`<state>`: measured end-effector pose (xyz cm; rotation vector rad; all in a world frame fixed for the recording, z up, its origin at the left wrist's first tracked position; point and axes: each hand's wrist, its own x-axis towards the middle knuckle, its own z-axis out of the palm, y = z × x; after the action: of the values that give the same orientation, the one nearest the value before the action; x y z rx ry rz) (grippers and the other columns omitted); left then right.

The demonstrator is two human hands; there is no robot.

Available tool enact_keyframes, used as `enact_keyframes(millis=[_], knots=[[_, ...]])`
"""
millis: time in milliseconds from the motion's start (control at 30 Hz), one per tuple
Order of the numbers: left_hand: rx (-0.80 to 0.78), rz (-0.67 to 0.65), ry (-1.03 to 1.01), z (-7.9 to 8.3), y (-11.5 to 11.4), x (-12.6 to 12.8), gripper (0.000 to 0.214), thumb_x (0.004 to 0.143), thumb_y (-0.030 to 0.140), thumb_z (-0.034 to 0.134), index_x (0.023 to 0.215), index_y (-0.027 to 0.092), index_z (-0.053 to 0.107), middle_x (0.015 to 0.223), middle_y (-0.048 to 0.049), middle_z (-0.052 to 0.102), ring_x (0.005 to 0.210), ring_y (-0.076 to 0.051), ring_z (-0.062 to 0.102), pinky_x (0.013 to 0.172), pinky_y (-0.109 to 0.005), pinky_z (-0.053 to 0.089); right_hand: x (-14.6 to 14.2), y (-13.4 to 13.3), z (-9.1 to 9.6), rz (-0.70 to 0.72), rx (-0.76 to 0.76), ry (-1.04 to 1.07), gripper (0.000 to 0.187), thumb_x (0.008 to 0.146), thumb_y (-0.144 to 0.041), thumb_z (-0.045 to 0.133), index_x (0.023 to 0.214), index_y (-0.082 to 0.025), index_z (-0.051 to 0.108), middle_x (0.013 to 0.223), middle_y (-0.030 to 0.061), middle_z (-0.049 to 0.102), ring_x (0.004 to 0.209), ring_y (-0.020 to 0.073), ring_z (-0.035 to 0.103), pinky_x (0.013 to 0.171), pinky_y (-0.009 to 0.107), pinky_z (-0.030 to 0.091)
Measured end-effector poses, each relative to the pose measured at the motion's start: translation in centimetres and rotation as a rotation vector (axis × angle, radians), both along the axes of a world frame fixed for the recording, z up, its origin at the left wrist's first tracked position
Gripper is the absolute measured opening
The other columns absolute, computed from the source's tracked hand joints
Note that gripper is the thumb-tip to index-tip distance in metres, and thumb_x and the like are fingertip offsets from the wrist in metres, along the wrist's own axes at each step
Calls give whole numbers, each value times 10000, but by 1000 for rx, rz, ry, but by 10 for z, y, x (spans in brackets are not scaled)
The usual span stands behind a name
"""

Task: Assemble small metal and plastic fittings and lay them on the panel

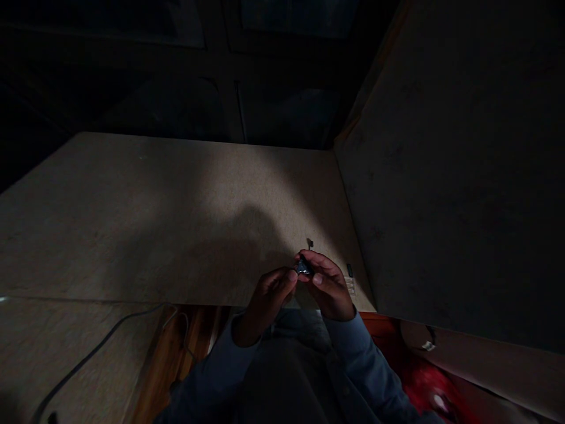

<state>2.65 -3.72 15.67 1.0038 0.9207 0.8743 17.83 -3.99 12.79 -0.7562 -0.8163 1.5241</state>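
Between my two hands is a small dark object with a shiny, light-catching edge [303, 266]; its kind is too small and dim to make out. My left hand [276, 292] pinches it from the left with thumb and fingertips. From the other side my right hand [328, 284] grips it, fingers curled behind and thumb in front. Both hands are above the near edge of the table. Just beyond them lies a tiny dark piece [311, 243] on the tabletop. To the right of my right hand is a small dark stick-like piece [350, 270] beside a clear item [350, 285].
The pale tabletop [229, 182] is dim and partly shadowed. A wall or panel [459, 176] rises along its right side. A dark cable [106, 337] runs across the lower left surface. Red fabric [426, 383] lies at the lower right.
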Motion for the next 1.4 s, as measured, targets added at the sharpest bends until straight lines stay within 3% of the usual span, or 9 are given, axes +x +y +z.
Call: enact_keyframes(millis=[200, 367, 567, 700, 967, 1133, 1400], knots=[[-12, 4, 8, 5, 2, 1, 504, 846, 647, 583, 692, 168, 549, 568, 40, 385, 519, -92, 307, 508, -266, 231, 5, 1, 1, 0, -3, -68, 466, 734, -455, 826, 1150, -263, 744, 1183, 111, 728, 1077, 263, 690, 850, 392, 601], [27, 14, 24, 9, 2, 2, 502, 848, 645, 582, 730, 158, 608, 548, 45, 369, 519, -95, 293, 516, -268, 234, 6, 1, 3, 9, 28, -55, 442, 741, -444, 828, 1145, -282, 749, 1175, 94, 735, 1063, 248, 698, 847, 379, 599], [44, 21, 65, 1, 1, 1, 507, 853, 637, 576, 798, 144, 680, 576, 35, 376, 542, -102, 292, 524, -261, 251, 8, 2, 2, 17, 57, -76, 428, 758, -437, 823, 1151, -286, 744, 1179, 86, 734, 1067, 254, 695, 853, 393, 595], [46, 31, 107, -2, 1, 0, 500, 844, 637, 583, 758, 151, 661, 590, 25, 399, 559, -107, 312, 530, -255, 258, 11, 2, 4, 8, 96, -100, 410, 761, -399, 831, 1146, -288, 747, 1152, 82, 745, 1050, 252, 706, 847, 391, 601], [92, 30, 113, 9, 2, 2, 473, 821, 609, 621, 650, 168, 620, 560, 24, 364, 588, -127, 324, 556, -260, 267, 14, 2, 8, -34, 75, -186, 447, 703, -460, 858, 1099, -272, 768, 1098, 91, 764, 986, 246, 734, 800, 373, 616], [123, -1, 107, 9, 3, 4, 471, 839, 600, 594, 650, 168, 587, 571, 31, 350, 590, -119, 320, 571, -260, 280, 15, 3, 6, -41, 97, -209, 443, 712, -465, 854, 1102, -276, 766, 1090, 88, 767, 928, 237, 740, 807, 376, 607], [135, -48, 103, 5, 8, 4, 492, 850, 612, 569, 632, 175, 503, 582, 35, 351, 565, -104, 305, 546, -264, 260, 18, 6, 6, -9, 151, -205, 400, 766, -403, 828, 1143, -291, 750, 1128, 71, 759, 1016, 228, 725, 894, 373, 578]])
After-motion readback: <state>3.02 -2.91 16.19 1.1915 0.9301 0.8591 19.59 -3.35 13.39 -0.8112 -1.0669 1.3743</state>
